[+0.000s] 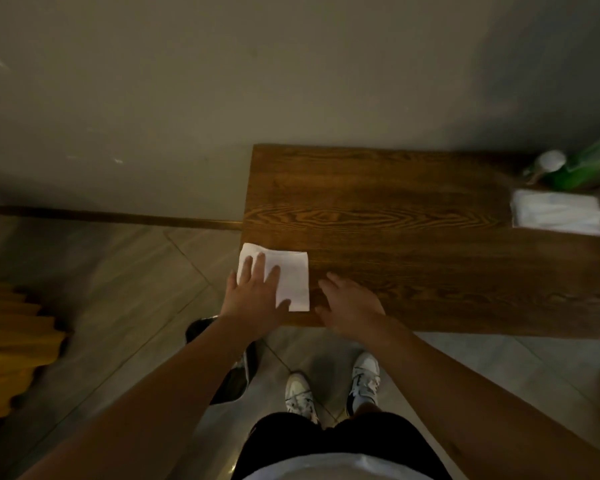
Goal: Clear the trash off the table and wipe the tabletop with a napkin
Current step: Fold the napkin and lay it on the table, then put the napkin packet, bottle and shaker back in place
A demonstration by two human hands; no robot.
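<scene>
Left hand [257,292], fingers flat, is pressing a napkin [284,278] overhanging the table's [413,237] nine-o'clock edge, risking slipping off.

White napkin [284,277]; brown wood-grain tabletop [413,230]; white tissue pack [558,211]; green packet [586,166]; black bin [232,372]; white-and-black sneakers [333,386]; grey tiled floor [125,271]; yellow chair [11,355].

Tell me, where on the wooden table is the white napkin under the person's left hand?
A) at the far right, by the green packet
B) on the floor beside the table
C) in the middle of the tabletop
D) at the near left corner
D: the left hand presses flat on the white napkin at the near left corner of the wooden table.
</scene>
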